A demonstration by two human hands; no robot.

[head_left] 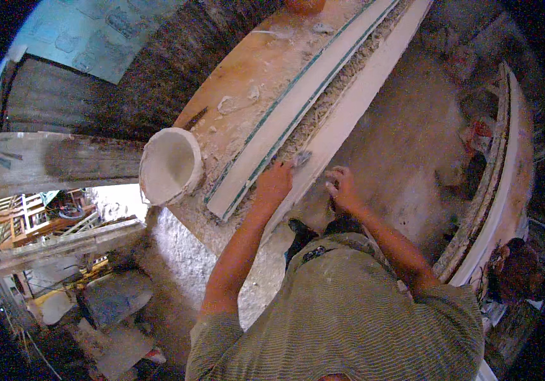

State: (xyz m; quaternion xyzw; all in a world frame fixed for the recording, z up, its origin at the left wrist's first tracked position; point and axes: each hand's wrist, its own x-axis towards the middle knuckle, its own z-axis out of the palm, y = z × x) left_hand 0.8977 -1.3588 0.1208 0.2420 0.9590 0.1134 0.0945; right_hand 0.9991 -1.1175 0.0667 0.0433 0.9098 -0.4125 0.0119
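My left hand [275,182] is closed at the near end of a long white plaster strip [355,105] along the workbench edge. A small greyish piece [301,157] shows at its fingertips, too blurred to name. My right hand [343,188] hangs just off the bench edge, fingers loosely bent and apart, with nothing visible in them. Left of the strip, a long pale mould [285,117] with green edges lies parallel to it. Rough plaster crumbs fill the gap between the two.
A white-crusted bucket [170,166] stands at the bench's left corner. Plaster scraps dot the wooden bench top [247,70]. Another bench [507,146] with long white strips curves along the right, with a person [519,270] near its lower end. Wooden rails [62,162] frame an opening at left.
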